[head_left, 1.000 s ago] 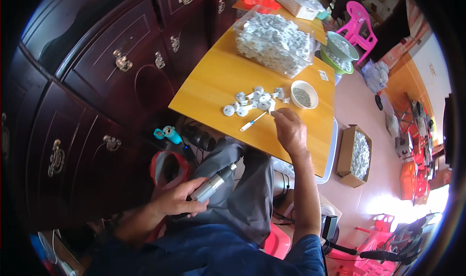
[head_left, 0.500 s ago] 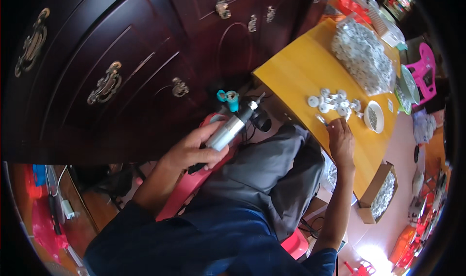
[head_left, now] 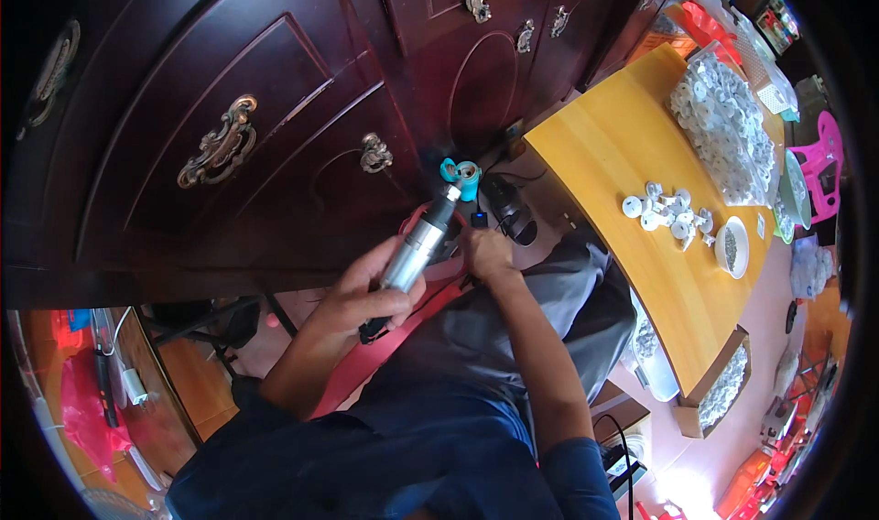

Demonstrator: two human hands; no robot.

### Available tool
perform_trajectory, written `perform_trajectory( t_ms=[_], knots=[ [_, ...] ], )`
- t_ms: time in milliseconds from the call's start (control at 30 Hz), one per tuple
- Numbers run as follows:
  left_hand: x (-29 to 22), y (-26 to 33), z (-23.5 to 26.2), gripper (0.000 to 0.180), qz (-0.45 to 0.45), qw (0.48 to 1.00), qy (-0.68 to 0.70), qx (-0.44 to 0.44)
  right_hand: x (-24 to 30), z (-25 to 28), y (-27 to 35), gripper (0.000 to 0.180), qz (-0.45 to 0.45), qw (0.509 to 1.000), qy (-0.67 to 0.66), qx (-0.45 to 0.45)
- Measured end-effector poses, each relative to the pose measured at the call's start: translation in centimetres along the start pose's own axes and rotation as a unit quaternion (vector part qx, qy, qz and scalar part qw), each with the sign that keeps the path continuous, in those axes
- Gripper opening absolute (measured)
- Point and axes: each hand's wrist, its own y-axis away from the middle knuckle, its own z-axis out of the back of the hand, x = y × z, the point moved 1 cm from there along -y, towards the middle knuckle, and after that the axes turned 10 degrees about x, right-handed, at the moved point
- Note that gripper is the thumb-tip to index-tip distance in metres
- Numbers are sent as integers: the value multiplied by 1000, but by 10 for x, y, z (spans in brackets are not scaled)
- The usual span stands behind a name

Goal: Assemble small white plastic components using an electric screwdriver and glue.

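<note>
My left hand [head_left: 374, 289] is closed around a silver and black electric screwdriver [head_left: 414, 253]. The tool tilts up and to the right, its silver tip just in front of a teal cup with a flip lid [head_left: 468, 181]. Close to the tool, my right hand [head_left: 490, 253] is closed over my lap. A small black box with a blue light [head_left: 479, 220] sticks out past its fingers, with a dark cord by it. The fingers are partly hidden.
On the yellow table [head_left: 595, 145] at the right are white plastic parts [head_left: 673, 213], a white bowl of small metal pieces [head_left: 732, 247] and a big clear bag of white parts [head_left: 723, 126]. A cardboard box [head_left: 719, 387] stands below. Dark wooden cabinets [head_left: 302, 154] rise in front.
My right hand has left the table's edge, where it held a small metallic piece, and moved left beside the tool. The screwdriver now points more upright. The view has shifted to the left.
</note>
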Motion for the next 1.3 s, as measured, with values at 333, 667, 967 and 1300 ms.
perform_trajectory(
  t_ms=[333,667,967,1300],
  knots=[
    [7,-8,-10,80,51,999,-10,-3,-11,-23,-24,29,-27,993,-107,-46],
    [37,-33,-20,75,83,991,-17,100,-75,109,112,10,89,874,-273,-393],
    [45,-57,-63,69,149,974,-94,146,-244,221,247,21,-193,801,-140,-550],
    [55,-49,-65,75,183,960,-142,156,-339,221,220,19,-363,890,-62,-271]
  ],
)
